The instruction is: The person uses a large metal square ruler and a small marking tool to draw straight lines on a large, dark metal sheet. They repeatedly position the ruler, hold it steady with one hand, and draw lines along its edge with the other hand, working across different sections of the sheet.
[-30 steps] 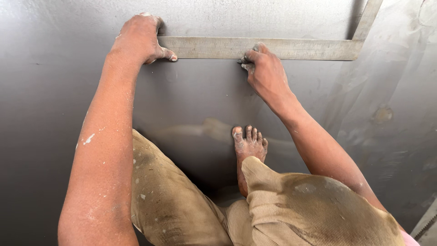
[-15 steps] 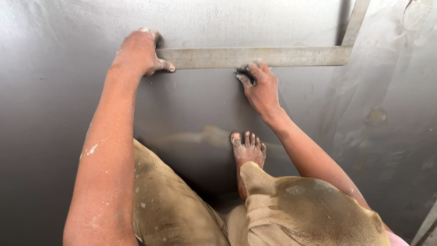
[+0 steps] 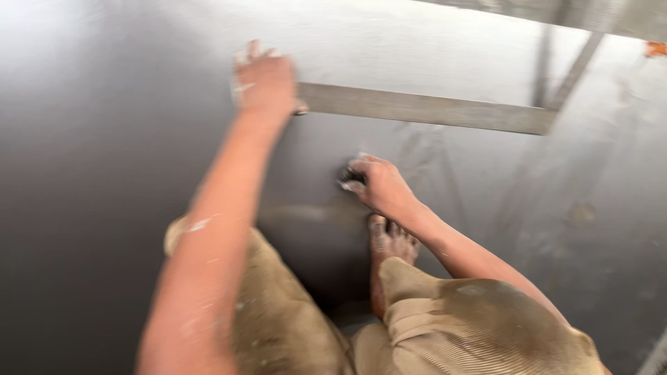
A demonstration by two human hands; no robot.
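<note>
I crouch on a large dark grey sheet (image 3: 104, 173). My left hand (image 3: 264, 80) presses down on the left end of a long metal square ruler (image 3: 424, 107) that lies across the sheet. Below the ruler, apart from it, my right hand (image 3: 379, 184) is closed around a small dark object (image 3: 349, 175), which touches the sheet; the blur hides what it is. My bare foot (image 3: 389, 243) rests on the sheet just under the right hand.
The ruler's second arm (image 3: 573, 69) runs up toward the top right. A pale metal bar (image 3: 611, 17) crosses the top right corner. My knees in tan shorts (image 3: 445, 326) fill the lower middle.
My right hand has left the ruler's lower edge and dropped down the sheet toward my foot. The view has swung left and blurred. The left hand stays on the ruler.
</note>
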